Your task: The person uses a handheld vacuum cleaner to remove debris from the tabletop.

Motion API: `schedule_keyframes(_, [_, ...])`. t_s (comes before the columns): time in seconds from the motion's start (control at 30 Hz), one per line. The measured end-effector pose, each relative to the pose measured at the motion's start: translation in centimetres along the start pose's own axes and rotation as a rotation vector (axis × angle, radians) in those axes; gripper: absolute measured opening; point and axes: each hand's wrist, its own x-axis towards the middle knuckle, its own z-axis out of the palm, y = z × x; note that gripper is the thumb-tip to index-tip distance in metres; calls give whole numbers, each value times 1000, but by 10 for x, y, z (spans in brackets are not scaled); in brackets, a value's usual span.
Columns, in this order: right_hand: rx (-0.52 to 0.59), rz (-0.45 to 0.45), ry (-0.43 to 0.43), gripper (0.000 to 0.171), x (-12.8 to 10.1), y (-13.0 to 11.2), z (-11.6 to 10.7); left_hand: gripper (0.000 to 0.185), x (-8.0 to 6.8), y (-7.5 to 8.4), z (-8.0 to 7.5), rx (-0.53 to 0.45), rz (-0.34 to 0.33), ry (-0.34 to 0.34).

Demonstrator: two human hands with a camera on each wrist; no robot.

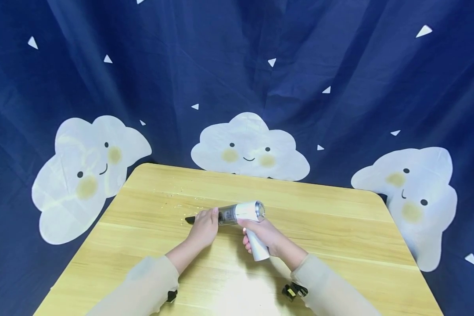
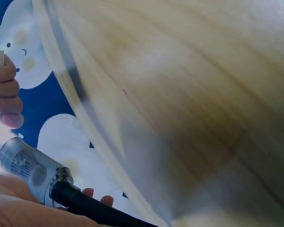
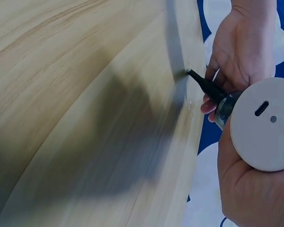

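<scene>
A small handheld vacuum (image 1: pixel 241 213) with a white body, clear dust cup and black nozzle (image 1: pixel 190 219) lies level just above the wooden table (image 1: pixel 332 228). My right hand (image 1: pixel 262 237) grips its white handle (image 1: pixel 258 250). My left hand (image 1: pixel 203 227) is curled round the front of the vacuum where the nozzle joins. In the left wrist view the clear cup (image 2: pixel 26 165) and black nozzle (image 2: pixel 92 209) run over my left hand (image 2: pixel 14 208). The right wrist view has the round end cap (image 3: pixel 267 125), my right hand (image 3: pixel 246 189) and the left hand (image 3: pixel 244 47) on the nozzle (image 3: pixel 206 85).
Fine pale crumbs (image 1: pixel 174 197) lie scattered on the table's far left part, beyond the nozzle tip. A dark blue cloth with white clouds (image 1: pixel 249 149) hangs behind the table. Black wrist mounts (image 1: pixel 294 290) sit at my cuffs.
</scene>
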Motion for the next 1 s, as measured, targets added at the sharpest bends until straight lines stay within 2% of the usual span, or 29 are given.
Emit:
schedule_keyframes(0.3, [-7,-10,-2,39,4,0,8,76,-1,-7,-5,-12,2,6])
schedule_keyframes(0.47, [-18,-5,2,39,5,0,11,81,-2,-9,-7,-4,-7,14])
schedule_keyframes(0.77, [-41,-11,5,39,3,-2,11,68,-3,-8,-7,-38,-1,26])
schedule_keyframes(1.0, [-69,-6,24,40,-4,-3,3,62,-3,-2,-1,-39,8,15])
